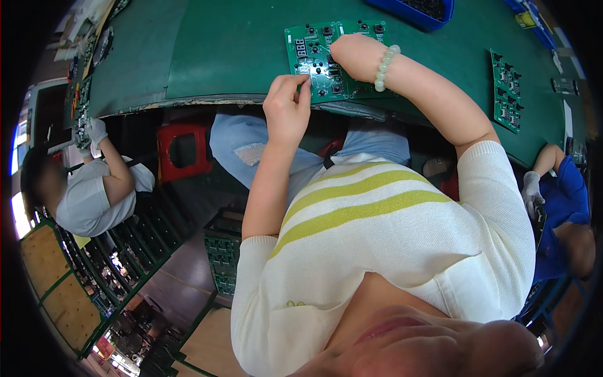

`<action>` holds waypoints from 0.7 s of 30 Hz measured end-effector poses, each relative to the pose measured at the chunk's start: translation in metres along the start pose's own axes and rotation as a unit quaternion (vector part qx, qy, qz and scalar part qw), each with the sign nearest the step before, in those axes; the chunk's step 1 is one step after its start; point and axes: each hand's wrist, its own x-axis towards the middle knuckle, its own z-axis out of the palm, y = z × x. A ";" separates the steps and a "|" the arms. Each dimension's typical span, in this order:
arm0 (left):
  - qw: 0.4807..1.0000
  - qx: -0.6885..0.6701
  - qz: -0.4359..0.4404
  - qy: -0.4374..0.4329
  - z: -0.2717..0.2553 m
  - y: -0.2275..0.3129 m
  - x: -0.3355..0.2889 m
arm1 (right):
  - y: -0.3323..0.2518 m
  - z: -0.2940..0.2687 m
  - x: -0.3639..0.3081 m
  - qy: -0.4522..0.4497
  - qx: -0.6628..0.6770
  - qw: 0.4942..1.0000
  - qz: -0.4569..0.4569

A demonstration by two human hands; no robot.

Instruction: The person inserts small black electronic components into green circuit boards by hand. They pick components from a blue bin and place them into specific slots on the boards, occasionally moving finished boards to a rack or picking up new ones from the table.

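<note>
A green circuit board panel [319,72] with black buttons, small parts and digit displays lies at the near edge of the green table. At its near left edge is my left hand [287,108], with thumb and forefinger pinched together on the board's edge. My right hand [357,55], below a pale green bead bracelet [386,68], reaches over the middle of the board. Its fingers curl down toward the parts, and whatever they hold is hidden behind the hand. Part of the panel's right half is covered by my right hand and forearm.
A blue bin [416,14] of small black parts stands at the far side. Another populated green board [505,91] lies on the table [220,50] to the right. Gloved co-workers sit at left and right. A red stool [182,151] and board racks [221,251] stand below.
</note>
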 end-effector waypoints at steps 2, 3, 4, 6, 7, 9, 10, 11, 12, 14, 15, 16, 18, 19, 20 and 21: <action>1.000 -0.025 -0.002 0.016 0.001 0.005 -0.001 | 0.010 -0.001 0.000 -0.012 0.053 0.998 0.026; 0.999 -0.044 -0.008 0.029 -0.001 0.009 -0.004 | 0.015 -0.003 -0.001 -0.018 0.077 0.996 0.036; 0.997 -0.063 -0.014 0.042 -0.001 0.013 -0.006 | 0.017 -0.004 -0.007 0.018 0.226 0.972 0.052; 0.994 -0.098 -0.024 0.046 0.001 0.021 -0.012 | 0.013 -0.003 -0.031 0.088 0.505 0.855 0.079; 0.992 -0.114 -0.031 0.046 0.003 0.025 -0.017 | 0.006 0.001 -0.042 0.036 0.641 0.761 0.096; 0.993 -0.116 -0.005 0.028 0.005 0.038 -0.022 | -0.014 0.012 -0.064 -0.055 0.805 0.579 0.119; 0.993 -0.115 0.008 0.021 0.004 0.042 -0.024 | -0.023 0.016 -0.072 -0.057 0.836 0.533 0.117; 0.994 -0.111 0.021 0.011 0.004 0.040 -0.027 | -0.026 0.025 -0.078 -0.059 0.864 0.483 0.130; 0.993 -0.115 0.033 -0.009 0.004 0.041 -0.029 | -0.027 0.035 -0.083 -0.058 0.890 0.430 0.142; 0.990 -0.123 0.051 -0.048 0.003 0.042 -0.035 | -0.029 0.050 -0.091 -0.090 0.898 0.405 0.151; 0.985 -0.150 0.049 -0.073 0.003 0.042 -0.037 | -0.031 0.054 -0.093 -0.106 0.901 0.391 0.153; 0.981 -0.174 0.016 -0.087 0.003 0.041 -0.040 | -0.034 0.058 -0.096 -0.111 0.908 0.369 0.163; 0.968 -0.220 -0.049 -0.112 0.003 0.040 -0.045 | -0.039 0.062 -0.099 -0.119 0.920 0.326 0.182; 0.965 -0.228 -0.072 -0.105 0.001 0.041 -0.045 | -0.042 0.062 -0.099 -0.119 0.918 0.334 0.178; 0.962 -0.236 -0.095 -0.097 -0.002 0.042 -0.044 | -0.042 0.061 -0.099 -0.108 0.912 0.343 0.198; 0.958 -0.244 -0.118 -0.090 -0.006 0.041 -0.043 | -0.043 0.053 -0.098 -0.098 0.905 0.352 0.219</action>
